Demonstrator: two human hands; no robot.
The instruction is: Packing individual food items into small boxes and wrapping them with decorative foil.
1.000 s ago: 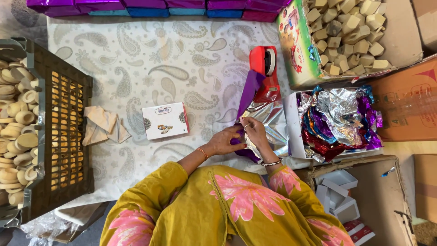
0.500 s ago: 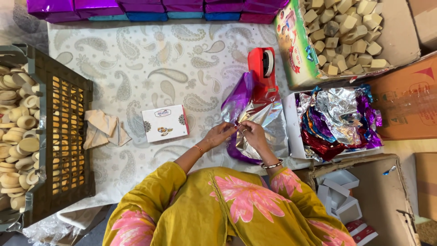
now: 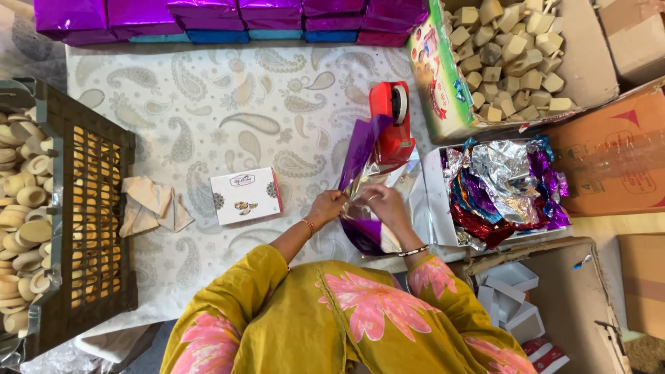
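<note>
My left hand (image 3: 327, 206) and my right hand (image 3: 385, 205) both grip a sheet of purple and silver foil wrap (image 3: 365, 149), held just above the paisley cloth (image 3: 208, 118). One end of the sheet rises toward the red tape dispenser (image 3: 391, 118); the other curls down below my hands. A small white printed box (image 3: 244, 196) lies on the cloth just left of my left hand.
A white bin of crumpled coloured foil (image 3: 502, 187) stands to the right. Behind it is a carton of small tan blocks (image 3: 512, 48). Wrapped purple boxes (image 3: 208, 14) line the far edge. A dark crate (image 3: 90, 208) and pale round cups (image 3: 21, 208) sit left, beside a folded cloth (image 3: 149, 208).
The foil sheet has lifted and spread out between my hands, its purple end now rising toward the tape dispenser. My hands have moved slightly apart.
</note>
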